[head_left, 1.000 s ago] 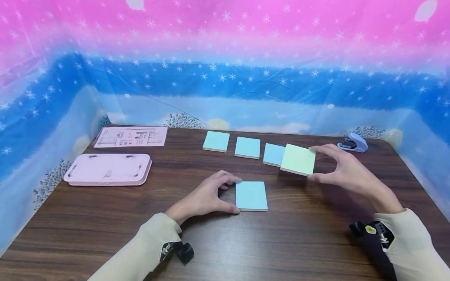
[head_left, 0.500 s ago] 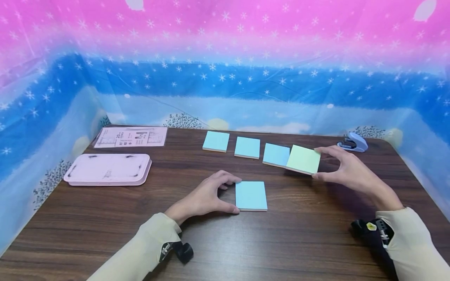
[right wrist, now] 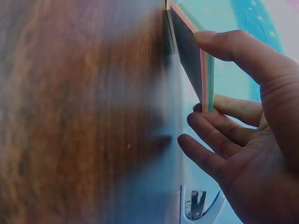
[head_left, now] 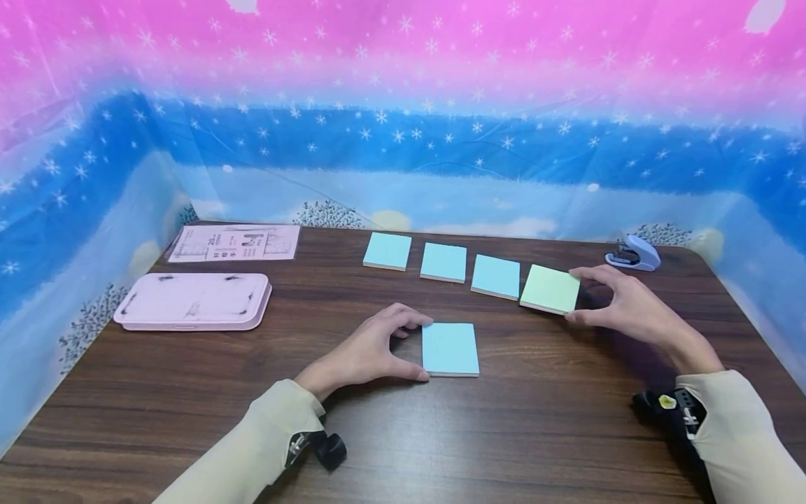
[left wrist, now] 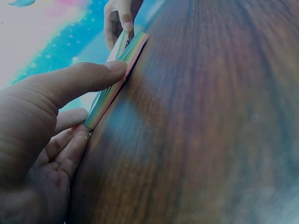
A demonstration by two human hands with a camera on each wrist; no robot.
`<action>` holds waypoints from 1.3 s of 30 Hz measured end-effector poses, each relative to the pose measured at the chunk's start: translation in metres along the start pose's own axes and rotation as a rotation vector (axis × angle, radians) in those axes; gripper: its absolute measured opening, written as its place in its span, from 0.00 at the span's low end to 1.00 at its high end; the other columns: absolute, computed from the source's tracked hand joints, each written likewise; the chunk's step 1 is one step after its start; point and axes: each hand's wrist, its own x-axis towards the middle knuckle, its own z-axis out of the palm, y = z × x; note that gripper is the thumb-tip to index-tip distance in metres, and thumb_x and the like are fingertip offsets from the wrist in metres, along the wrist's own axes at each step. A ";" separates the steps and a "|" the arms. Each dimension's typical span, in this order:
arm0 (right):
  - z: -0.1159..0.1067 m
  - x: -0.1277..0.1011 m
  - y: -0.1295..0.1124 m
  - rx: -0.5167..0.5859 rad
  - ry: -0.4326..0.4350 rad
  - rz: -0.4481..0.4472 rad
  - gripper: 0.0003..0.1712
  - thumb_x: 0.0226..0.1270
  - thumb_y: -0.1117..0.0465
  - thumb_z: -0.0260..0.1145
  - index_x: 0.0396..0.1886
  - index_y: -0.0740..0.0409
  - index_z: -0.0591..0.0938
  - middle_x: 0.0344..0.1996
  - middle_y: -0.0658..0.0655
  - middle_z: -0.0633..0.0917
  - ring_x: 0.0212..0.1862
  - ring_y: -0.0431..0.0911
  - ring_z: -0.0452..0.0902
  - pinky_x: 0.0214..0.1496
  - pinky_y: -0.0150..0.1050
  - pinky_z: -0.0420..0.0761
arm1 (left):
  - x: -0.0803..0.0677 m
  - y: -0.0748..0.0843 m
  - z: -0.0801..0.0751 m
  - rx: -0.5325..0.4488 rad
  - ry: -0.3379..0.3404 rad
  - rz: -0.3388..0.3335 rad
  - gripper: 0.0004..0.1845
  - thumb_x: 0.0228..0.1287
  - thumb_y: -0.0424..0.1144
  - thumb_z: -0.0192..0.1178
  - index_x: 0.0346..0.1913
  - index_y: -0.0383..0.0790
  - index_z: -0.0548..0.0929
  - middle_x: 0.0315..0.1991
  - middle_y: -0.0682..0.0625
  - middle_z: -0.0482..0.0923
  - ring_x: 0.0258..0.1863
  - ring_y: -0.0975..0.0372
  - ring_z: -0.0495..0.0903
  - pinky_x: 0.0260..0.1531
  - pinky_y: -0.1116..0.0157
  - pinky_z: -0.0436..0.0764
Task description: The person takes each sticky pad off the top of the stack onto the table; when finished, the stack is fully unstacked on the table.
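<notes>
My left hand (head_left: pixel 366 355) pinches a light-blue sticky note pad (head_left: pixel 450 348) by its left side; the pad lies on the table. In the left wrist view, the thumb rests along the pad's multicoloured edge (left wrist: pixel 108 99). Farther right, my right hand (head_left: pixel 639 308) holds a green-topped sticky note pad (head_left: pixel 550 288) between thumb and fingers at its right side. From the right wrist, this pad's dark underside (right wrist: pixel 188 56) shows, so its held side is off the table. Three blue-topped pads, the left (head_left: pixel 387 250), the middle (head_left: pixel 443 262) and the right (head_left: pixel 495 276), lie in a slanting row beside it.
A pale pink case (head_left: pixel 192 301) lies on the left of the wooden table (head_left: pixel 441 441), below a pink printed sheet (head_left: pixel 236 243). Near the back right corner stands a light-blue stapler (head_left: pixel 637 255). Snowflake-patterned cloth (head_left: pixel 428 147) hangs around the table.
My right hand has moved the green-topped pad rightward and down, off the right-hand blue pad that it partly covered, to a spot just beside it. The left hand has stayed in place.
</notes>
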 end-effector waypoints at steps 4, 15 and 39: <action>0.000 0.001 0.002 -0.002 -0.012 0.002 0.51 0.62 0.39 0.80 0.78 0.54 0.71 0.71 0.65 0.74 0.68 0.64 0.73 0.65 0.65 0.72 | 0.000 0.000 0.000 0.001 -0.002 0.001 0.40 0.51 0.47 0.84 0.69 0.47 0.81 0.61 0.53 0.76 0.60 0.59 0.76 0.62 0.57 0.77; 0.002 0.002 0.005 -0.027 -0.038 -0.014 0.50 0.63 0.42 0.80 0.78 0.57 0.71 0.72 0.68 0.71 0.71 0.67 0.68 0.68 0.70 0.69 | 0.001 0.001 -0.001 0.005 -0.004 0.002 0.40 0.52 0.47 0.84 0.69 0.46 0.81 0.62 0.53 0.76 0.60 0.59 0.76 0.63 0.56 0.77; 0.006 0.005 0.007 -0.069 -0.092 -0.085 0.47 0.68 0.54 0.78 0.80 0.65 0.67 0.75 0.73 0.66 0.74 0.71 0.61 0.68 0.74 0.67 | 0.001 0.001 0.000 0.009 0.003 -0.004 0.40 0.51 0.47 0.84 0.69 0.47 0.82 0.61 0.53 0.77 0.60 0.59 0.76 0.63 0.56 0.77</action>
